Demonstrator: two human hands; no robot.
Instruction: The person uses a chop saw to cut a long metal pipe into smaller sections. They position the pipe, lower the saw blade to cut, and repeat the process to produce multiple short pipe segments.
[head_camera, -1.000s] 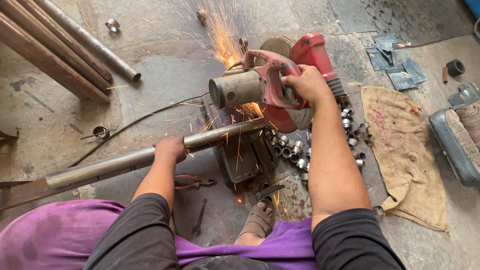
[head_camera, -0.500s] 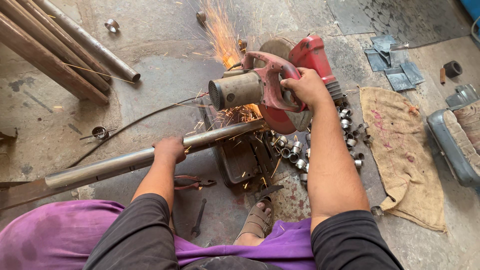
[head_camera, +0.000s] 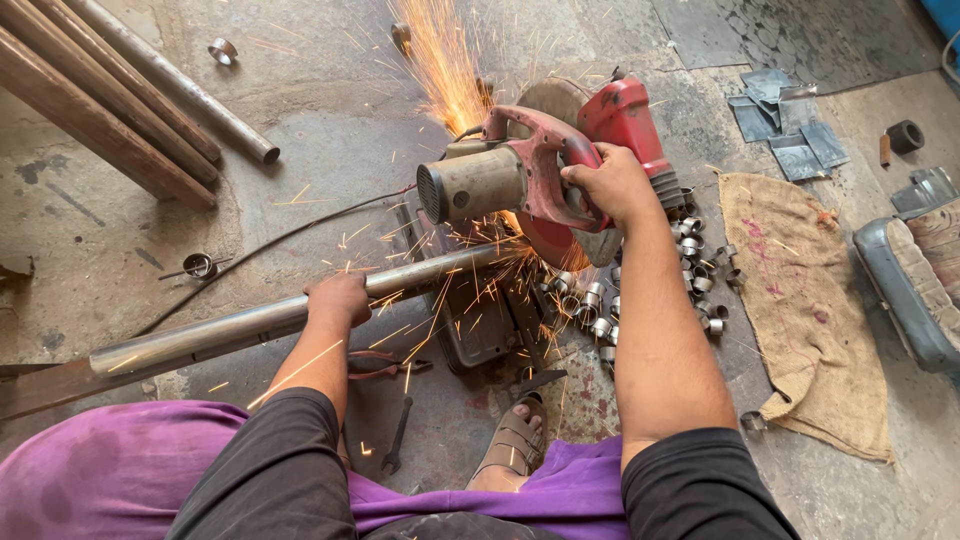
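My right hand (head_camera: 607, 184) grips the handle of a red chop saw (head_camera: 545, 170) whose blade is down on a long steel pipe (head_camera: 230, 328). Sparks (head_camera: 440, 60) fly away from me and scatter around the cut. My left hand (head_camera: 338, 297) is closed around the pipe, a little left of the saw's base (head_camera: 470, 320). The pipe runs from the saw out to the lower left. A pile of short cut metal rings (head_camera: 640, 290) lies on the floor just right of the blade, under my right forearm.
Rusty pipes (head_camera: 120, 100) lie at the top left. A burlap sack (head_camera: 810, 310) sits to the right, with metal plates (head_camera: 790, 125) beyond it. A wrench (head_camera: 397, 440) and pliers (head_camera: 380, 365) rest near my sandalled foot (head_camera: 515, 445). A cable (head_camera: 260, 250) crosses the concrete floor.
The sparks have grown and now scatter toward me over the pipe. Both hands stay where they were on the pipe and the saw handle.
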